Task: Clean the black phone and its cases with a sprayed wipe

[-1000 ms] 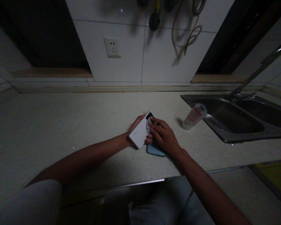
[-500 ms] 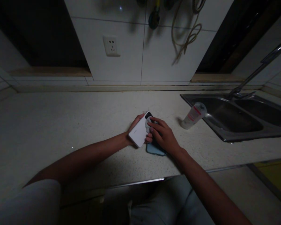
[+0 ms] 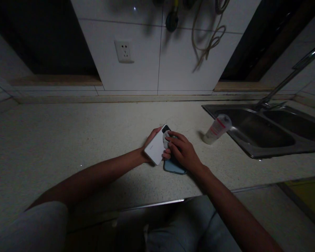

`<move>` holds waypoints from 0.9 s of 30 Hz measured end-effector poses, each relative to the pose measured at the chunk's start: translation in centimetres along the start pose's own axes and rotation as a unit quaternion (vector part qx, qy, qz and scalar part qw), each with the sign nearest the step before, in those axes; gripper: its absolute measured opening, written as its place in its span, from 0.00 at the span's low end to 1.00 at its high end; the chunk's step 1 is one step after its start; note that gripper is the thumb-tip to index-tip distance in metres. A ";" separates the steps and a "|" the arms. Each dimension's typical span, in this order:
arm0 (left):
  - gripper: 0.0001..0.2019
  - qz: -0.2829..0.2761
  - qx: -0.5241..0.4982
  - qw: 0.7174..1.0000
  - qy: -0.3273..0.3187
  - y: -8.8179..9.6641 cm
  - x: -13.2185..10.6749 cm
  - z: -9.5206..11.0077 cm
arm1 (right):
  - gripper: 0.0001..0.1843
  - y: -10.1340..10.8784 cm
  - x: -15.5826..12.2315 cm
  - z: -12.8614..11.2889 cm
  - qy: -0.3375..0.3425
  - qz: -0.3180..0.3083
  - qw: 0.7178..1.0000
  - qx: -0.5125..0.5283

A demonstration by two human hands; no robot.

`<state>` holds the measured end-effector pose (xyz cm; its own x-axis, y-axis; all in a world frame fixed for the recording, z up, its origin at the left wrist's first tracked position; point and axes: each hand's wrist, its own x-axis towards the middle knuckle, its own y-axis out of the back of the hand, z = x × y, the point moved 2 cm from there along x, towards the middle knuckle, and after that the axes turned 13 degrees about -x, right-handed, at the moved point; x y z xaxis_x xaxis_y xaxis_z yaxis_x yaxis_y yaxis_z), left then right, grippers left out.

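A white smartphone [image 3: 154, 149] with a black camera block at its top corner lies tilted in my left hand [image 3: 151, 138], whose fingers wrap round its edges. Against the right side of the phone, my right hand [image 3: 182, 149] pinches a small pale grey-white piece [image 3: 165, 140], like a cloth or wipe; its exact kind is hard to make out in the dim light. Under my right hand a blue phone or phone case [image 3: 174, 167] rests on the counter, partly hidden by the hand.
On the pale speckled counter [image 3: 68, 129], a clear plastic cup with red print [image 3: 216, 129] leans beside the steel double sink [image 3: 249, 154]. A faucet [image 3: 291, 75] rises behind the sink. The tiled wall carries a socket [image 3: 124, 51] and a looped hose [image 3: 212, 43].
Almost nothing differs; both hands keep their places on the white smartphone, and the view has shifted very slightly.
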<state>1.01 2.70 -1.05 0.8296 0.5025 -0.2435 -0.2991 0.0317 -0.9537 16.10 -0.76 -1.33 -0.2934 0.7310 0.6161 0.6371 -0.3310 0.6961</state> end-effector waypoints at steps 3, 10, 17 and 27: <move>0.25 -0.006 -0.007 1.000 0.000 0.1 0.0 0.0 | 0.16 0.0 0.0 0.0 0.000 -0.001 1.000 0.001; 0.26 -0.014 -0.003 1.000 -0.002 0.2 0.0 0.0 | 0.17 -0.2 -0.1 0.1 -0.002 0.004 1.000 0.001; 0.28 -0.004 -0.007 1.000 0.004 0.4 0.2 0.1 | 0.17 -0.2 0.0 0.2 -0.008 0.001 1.000 -0.001; 0.28 -0.005 -0.002 1.000 -0.001 0.2 0.0 0.0 | 0.18 -0.1 0.0 0.2 -0.025 -0.010 1.000 -0.006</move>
<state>0.98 2.72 -1.27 0.8312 0.5046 -0.2334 -0.2892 0.0340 -0.9567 16.20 -0.62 -1.52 -0.2696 0.7659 0.5837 0.6236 -0.3231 0.7119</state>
